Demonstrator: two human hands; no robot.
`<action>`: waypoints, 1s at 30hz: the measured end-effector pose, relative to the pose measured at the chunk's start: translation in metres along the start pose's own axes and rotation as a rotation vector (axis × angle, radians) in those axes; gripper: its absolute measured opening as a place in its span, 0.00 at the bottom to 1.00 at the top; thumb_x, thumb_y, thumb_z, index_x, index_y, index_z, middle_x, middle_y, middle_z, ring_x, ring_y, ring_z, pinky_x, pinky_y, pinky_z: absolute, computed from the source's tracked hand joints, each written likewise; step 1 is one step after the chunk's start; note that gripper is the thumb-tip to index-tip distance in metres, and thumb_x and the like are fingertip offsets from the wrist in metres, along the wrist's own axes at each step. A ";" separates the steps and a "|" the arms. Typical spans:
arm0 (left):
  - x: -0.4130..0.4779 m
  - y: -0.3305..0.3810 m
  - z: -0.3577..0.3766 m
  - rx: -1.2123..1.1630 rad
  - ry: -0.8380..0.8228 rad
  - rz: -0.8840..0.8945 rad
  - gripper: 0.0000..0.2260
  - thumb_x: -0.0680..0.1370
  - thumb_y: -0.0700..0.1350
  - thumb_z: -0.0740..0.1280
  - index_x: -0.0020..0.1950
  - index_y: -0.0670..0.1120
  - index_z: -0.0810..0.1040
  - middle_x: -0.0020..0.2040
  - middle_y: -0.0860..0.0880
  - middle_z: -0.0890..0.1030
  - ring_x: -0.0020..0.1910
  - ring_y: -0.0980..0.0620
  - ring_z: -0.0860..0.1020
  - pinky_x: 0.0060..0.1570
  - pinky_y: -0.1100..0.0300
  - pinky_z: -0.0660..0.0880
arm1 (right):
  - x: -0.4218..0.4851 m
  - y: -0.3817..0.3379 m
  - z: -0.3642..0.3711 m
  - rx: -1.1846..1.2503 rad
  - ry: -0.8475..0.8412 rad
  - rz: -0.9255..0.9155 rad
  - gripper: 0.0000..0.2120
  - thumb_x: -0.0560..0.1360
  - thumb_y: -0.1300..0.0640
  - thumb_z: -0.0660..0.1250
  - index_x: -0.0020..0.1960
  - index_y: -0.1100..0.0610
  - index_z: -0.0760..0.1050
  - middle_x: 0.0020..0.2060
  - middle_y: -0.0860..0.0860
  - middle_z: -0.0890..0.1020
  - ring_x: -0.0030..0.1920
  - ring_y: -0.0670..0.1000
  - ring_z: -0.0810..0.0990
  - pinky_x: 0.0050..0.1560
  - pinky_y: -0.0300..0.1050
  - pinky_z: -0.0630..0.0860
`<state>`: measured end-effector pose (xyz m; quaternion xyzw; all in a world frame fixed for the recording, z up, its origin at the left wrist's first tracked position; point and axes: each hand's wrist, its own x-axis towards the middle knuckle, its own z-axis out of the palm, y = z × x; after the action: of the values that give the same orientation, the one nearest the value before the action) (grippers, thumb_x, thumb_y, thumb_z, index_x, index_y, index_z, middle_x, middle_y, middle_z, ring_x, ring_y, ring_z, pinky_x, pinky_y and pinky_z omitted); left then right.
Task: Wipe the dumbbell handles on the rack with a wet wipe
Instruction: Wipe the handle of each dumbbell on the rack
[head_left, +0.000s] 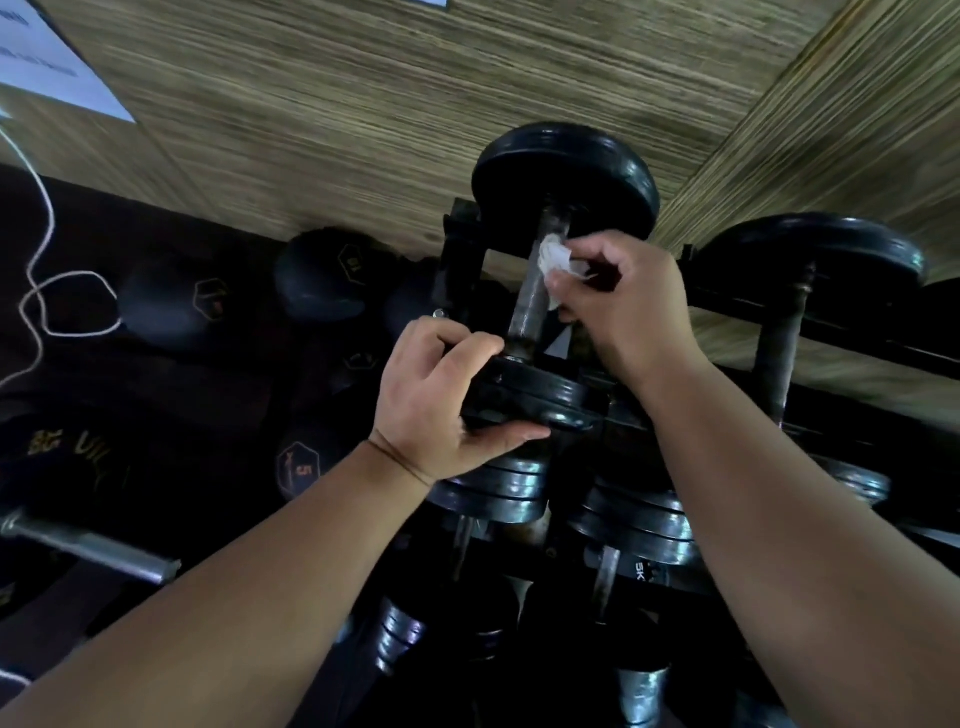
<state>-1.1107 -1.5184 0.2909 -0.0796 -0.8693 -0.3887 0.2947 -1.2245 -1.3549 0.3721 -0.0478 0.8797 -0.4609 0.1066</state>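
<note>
Dumbbell handle (535, 283): bare metal bar on top tier of rack (460, 260). Long axis runs away from viewer toward wood-panelled wall (363, 130), far end leaning slightly right. White wet wipe (557, 260), crumpled, pressed against bar's right side near far plate (566, 176). Right hand (623, 299) pinches wipe, fingers curled round it. Left hand (441, 400) grips near plates (540, 397), thumb under, fingers over, likely to stop dumbbell rolling during wiping. More dumbbells (784, 332) below and right. Dark weights (317, 275) on floor left, possibly kettlebells, blurred.
</note>
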 end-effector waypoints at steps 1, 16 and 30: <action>-0.001 0.000 0.001 -0.001 0.003 -0.005 0.33 0.72 0.70 0.72 0.62 0.45 0.73 0.49 0.39 0.77 0.46 0.43 0.77 0.45 0.46 0.79 | -0.005 0.003 0.000 -0.005 -0.051 -0.017 0.10 0.74 0.55 0.76 0.55 0.50 0.83 0.48 0.46 0.84 0.41 0.43 0.85 0.44 0.40 0.82; -0.007 0.000 0.003 -0.040 -0.007 -0.062 0.33 0.72 0.70 0.71 0.63 0.45 0.72 0.49 0.38 0.76 0.45 0.42 0.76 0.47 0.47 0.77 | -0.010 -0.002 -0.003 -0.298 -0.166 -0.336 0.07 0.73 0.54 0.76 0.50 0.51 0.84 0.47 0.45 0.81 0.44 0.30 0.77 0.46 0.23 0.69; -0.009 -0.004 0.007 -0.053 0.049 -0.034 0.34 0.69 0.68 0.75 0.63 0.44 0.73 0.48 0.39 0.76 0.44 0.47 0.74 0.50 0.53 0.74 | 0.003 -0.011 -0.010 -0.629 -0.383 -0.633 0.12 0.80 0.56 0.66 0.62 0.58 0.79 0.58 0.51 0.76 0.52 0.47 0.80 0.53 0.38 0.79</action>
<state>-1.1085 -1.5151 0.2797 -0.0629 -0.8524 -0.4184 0.3072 -1.2300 -1.3543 0.3862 -0.4267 0.8833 -0.1655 0.1014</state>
